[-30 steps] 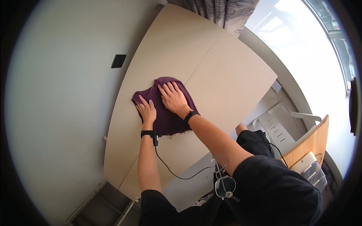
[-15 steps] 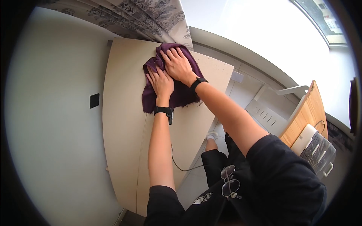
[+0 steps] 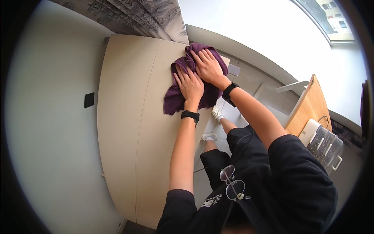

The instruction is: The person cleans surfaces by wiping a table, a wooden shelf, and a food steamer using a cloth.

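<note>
A dark purple cloth (image 3: 173, 97) lies bunched on a pale wooden tabletop (image 3: 122, 105), close to its right edge. Flat on the cloth rests my left hand (image 3: 190, 85), its fingers stretched out and pointing away from me. Just to the right and slightly farther out, my right hand (image 3: 210, 70) presses on the same cloth with straight, slightly spread fingers. Both palms face down, so folds of cloth beneath them are hidden. Each wrist wears a black band.
A patterned curtain (image 3: 148, 19) hangs at the far edge, beside a white window ledge (image 3: 253, 27). The pale wall (image 3: 54, 117) borders the left side. At right stands a wooden stand (image 3: 307, 105) with a clear-lidded container (image 3: 327, 148). Glasses (image 3: 233, 187) hang from my shirt.
Both hands and the cloth have slid right across the tabletop to its right edge. My view and body have shifted somewhat, with more of my legs and feet showing.
</note>
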Demonstrator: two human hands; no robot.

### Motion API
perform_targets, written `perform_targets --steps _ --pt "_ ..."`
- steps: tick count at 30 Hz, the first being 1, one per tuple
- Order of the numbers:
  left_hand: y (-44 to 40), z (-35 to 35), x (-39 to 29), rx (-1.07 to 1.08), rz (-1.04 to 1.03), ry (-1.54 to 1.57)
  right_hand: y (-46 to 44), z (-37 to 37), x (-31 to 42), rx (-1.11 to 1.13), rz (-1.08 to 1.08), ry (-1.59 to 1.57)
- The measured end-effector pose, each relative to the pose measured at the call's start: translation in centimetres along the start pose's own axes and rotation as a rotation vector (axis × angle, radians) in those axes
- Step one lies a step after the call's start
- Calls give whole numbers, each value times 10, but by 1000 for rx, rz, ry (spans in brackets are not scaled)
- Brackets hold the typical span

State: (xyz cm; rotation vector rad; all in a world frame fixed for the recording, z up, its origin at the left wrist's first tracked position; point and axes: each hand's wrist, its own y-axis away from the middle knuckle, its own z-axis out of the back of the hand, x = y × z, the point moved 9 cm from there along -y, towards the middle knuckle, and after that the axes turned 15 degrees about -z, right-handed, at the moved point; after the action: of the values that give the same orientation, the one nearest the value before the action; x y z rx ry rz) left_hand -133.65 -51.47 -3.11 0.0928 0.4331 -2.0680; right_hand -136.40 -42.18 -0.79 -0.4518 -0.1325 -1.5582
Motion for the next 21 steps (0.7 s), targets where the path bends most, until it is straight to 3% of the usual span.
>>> perform_targets --steps 10,21 --pt "32 18 -4 -100 12 53 15 -4 3 -34 22 58" --pt "190 82 41 -246 373 -64 115 -23 106 -17 190 92"
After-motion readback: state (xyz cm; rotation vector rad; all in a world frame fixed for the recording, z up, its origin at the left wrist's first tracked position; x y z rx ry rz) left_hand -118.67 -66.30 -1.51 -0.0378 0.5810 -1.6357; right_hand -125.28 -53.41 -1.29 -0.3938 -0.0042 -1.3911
